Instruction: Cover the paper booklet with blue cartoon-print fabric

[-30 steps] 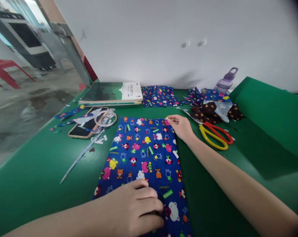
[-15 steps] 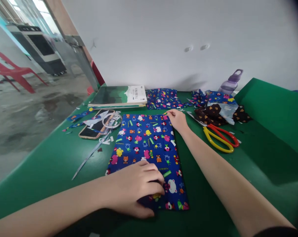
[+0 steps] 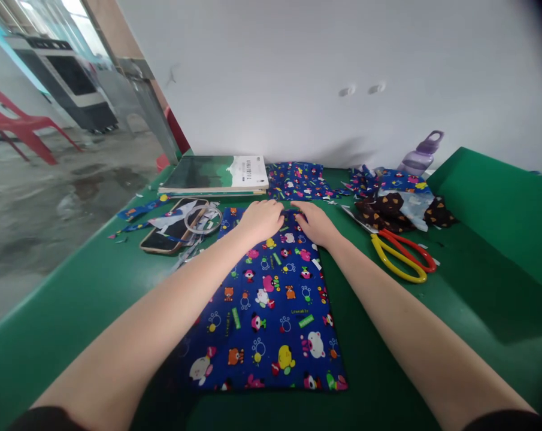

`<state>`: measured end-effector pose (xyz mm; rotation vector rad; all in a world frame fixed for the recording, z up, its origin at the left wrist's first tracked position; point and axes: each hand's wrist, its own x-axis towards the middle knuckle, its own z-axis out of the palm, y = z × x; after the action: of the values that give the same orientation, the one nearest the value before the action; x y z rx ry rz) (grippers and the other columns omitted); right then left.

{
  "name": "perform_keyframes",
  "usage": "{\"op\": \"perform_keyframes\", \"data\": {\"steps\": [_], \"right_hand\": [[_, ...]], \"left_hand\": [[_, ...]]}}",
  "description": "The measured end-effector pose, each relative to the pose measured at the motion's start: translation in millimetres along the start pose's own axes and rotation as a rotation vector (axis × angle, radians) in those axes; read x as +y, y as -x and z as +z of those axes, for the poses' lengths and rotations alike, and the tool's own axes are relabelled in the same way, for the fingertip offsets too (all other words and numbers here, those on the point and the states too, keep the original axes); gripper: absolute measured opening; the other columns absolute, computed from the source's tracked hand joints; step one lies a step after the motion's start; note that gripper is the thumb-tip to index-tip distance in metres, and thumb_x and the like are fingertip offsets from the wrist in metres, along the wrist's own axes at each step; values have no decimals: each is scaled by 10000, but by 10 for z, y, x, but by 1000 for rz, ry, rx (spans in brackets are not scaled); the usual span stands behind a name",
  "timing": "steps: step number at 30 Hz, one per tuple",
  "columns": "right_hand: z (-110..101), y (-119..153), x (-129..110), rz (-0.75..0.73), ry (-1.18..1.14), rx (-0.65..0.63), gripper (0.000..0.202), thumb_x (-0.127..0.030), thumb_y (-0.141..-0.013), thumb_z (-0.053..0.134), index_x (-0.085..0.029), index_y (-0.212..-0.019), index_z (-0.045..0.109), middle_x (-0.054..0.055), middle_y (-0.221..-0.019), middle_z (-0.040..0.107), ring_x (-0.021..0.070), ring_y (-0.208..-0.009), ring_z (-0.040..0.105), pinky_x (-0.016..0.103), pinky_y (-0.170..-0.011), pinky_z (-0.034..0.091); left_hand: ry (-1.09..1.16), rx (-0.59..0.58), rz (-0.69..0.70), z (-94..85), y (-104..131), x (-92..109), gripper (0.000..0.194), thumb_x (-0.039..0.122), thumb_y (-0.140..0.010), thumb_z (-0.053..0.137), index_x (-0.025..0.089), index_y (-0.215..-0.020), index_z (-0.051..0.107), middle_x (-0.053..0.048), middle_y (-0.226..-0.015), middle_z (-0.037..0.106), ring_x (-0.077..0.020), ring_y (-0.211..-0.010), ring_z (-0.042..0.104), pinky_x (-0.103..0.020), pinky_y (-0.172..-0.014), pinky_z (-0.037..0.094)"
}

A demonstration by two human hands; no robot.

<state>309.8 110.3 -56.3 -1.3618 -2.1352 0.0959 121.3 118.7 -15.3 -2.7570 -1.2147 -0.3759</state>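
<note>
A flat rectangular piece of blue cloth (image 3: 271, 311) printed with cartoon animals lies lengthwise in front of me. My left hand (image 3: 262, 219) is at its far edge, fingers bent over the edge and thumb on the near side. Close beside it, my right hand (image 3: 315, 222) has the far right corner area between thumb and fingers. The fingertips of both hands are partly hidden. Only a narrow gap separates the two hands. To the right of the right hand lie scissors (image 3: 399, 257) with one red and one yellow handle.
Stacked books (image 3: 208, 173) and a folded blue printed cloth (image 3: 296, 179) sit by the wall. Left are a phone (image 3: 160, 241), a clear ring (image 3: 203, 218) and fabric strips. Brown and blue scraps (image 3: 382, 209), a purple bottle (image 3: 421, 157) and a green panel (image 3: 499, 221) stand right.
My left hand has moved from the near part of the cloth up to its far edge, beside my right hand. The right hand stays near the far right corner, its fingers shifted slightly.
</note>
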Motion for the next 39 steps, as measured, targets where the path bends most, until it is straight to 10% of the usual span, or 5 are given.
{"op": "perform_keyframes", "data": {"steps": [15, 30, 39], "right_hand": [[-19, 17, 3, -11, 32, -58, 354, -199, -893, 382, -141, -1163, 603, 95, -1177, 630, 217, -1130, 520, 377, -995, 392], [-31, 25, -2, 41, 9, -64, 342, -214, -890, 405, -155, -1171, 590, 97, -1179, 624, 229, -1126, 525, 397, -979, 410], [-33, 41, 0, 57, -7, -47, 327, -224, -887, 415, -166, -1158, 589, 90, -1172, 625, 229, -1127, 528, 404, -975, 423]], "left_hand": [[7, 102, -168, 211, 56, -114, 335, 327, -953, 342, 134, -1059, 594, -117, -1040, 631, -258, -1024, 537, -425, -936, 342], [69, -280, -238, -207, 114, -1135, 467, 536, -877, 348, 195, -918, 666, -80, -939, 696, -207, -759, 622, -285, -641, 427], [32, -310, -243, -345, 137, -1159, 504, 561, -874, 349, 201, -765, 684, -73, -744, 688, -191, -617, 602, -298, -583, 418]]}}
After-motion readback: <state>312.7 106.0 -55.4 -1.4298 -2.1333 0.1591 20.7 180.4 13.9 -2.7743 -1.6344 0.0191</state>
